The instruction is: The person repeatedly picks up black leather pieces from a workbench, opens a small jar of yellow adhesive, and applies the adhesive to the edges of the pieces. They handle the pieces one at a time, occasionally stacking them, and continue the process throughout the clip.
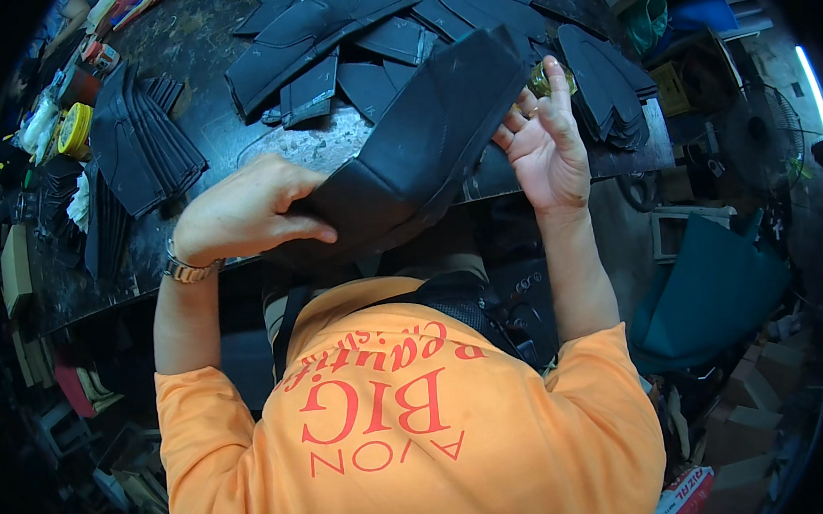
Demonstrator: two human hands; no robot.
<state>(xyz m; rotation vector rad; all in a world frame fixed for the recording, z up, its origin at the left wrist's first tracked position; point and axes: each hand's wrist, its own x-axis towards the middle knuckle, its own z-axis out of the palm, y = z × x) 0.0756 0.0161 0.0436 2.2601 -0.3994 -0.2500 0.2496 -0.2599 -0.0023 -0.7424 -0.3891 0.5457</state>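
A large folded black leather-like piece [405, 154] is held up at a tilt over the table's near edge. My left hand [253, 205], with a metal watch at the wrist, grips its lower left end between thumb and fingers. At its right edge is my right hand [551, 149], palm turned up and fingers spread. Some of those fingertips lie against or just beside the piece; contact is hard to tell. Behind the right fingers shows a yellowish round thing [539, 81], partly hidden.
Flat black cut pieces [313, 37] lie heaped across the dark worktable [191, 44]. Fanned stacks sit at left [136, 142] and right [604, 85]. A yellow roll [75, 131] stands at the far left. Beyond the table's right side are a fan [762, 127] and a teal sheet [705, 286].
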